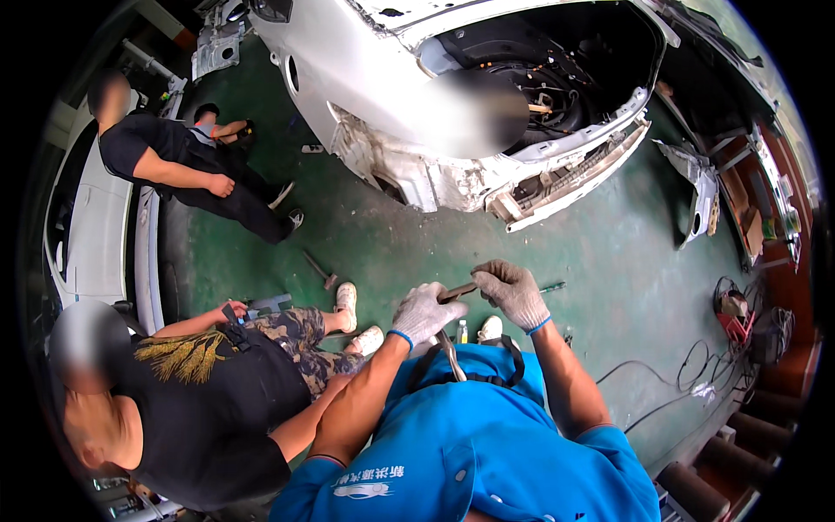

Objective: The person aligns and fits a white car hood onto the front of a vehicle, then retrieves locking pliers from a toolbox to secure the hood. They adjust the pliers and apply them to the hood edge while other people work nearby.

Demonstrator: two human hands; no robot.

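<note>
In front of my blue shirt, both hands are raised in whitish work gloves with blue cuffs. My left hand [424, 313] is closed round a silvery metal tool [450, 355], whose curved shank hangs down toward my waist; its exact kind is unclear. A short dark brown strip [458, 291] spans the gap between the hands, one end against my left fingers. The other end meets the pinched fingers of my right hand [515, 296]. Whether the strip belongs to the tool is hidden by the gloves.
Ahead stands a stripped white car body [391, 104] with its rear open. A hammer [322, 271] lies on the green floor [383, 239]. One person sits close at left, another stands behind, a third crouches farther off. Cables [687, 374] and a body panel [696, 191] are at right.
</note>
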